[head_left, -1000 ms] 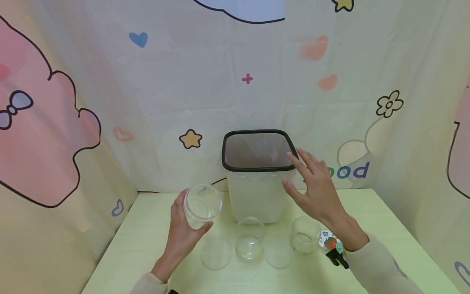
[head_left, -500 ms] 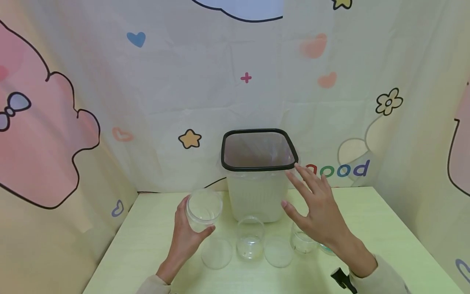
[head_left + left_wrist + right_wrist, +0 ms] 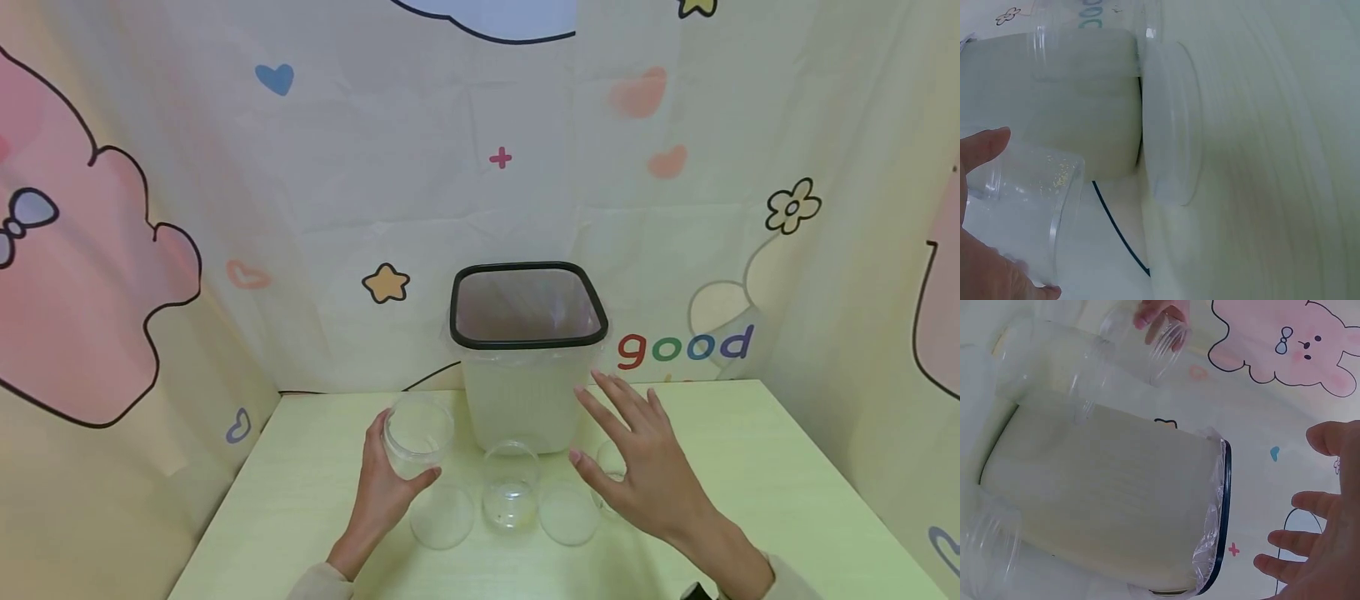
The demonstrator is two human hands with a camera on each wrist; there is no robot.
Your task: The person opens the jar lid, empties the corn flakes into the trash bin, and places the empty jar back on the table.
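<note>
My left hand [image 3: 382,492] grips a clear round jar [image 3: 420,433] by its side, its mouth tilted up toward me, above the left part of the table. The left wrist view shows thumb and fingers on either side of this jar [image 3: 1029,194]. My right hand [image 3: 648,471] is in the air with spread fingers, holding nothing. It partly hides another clear jar [image 3: 609,457] at the right. A third clear jar [image 3: 511,496] stands in the middle, between two clear round lids, the left lid [image 3: 442,518] and the right lid [image 3: 569,515], both flat on the table.
Behind the jars stands a pale bin [image 3: 525,400] with a black rim [image 3: 528,342] and a plastic liner showing below it. The light table [image 3: 300,467] ends at a printed cloth backdrop [image 3: 360,167] that also hangs along both sides.
My right hand has come down and slightly back from beside the bin's rim, now covering the red-and-green item at the right. The left hand with its jar has lowered a little.
</note>
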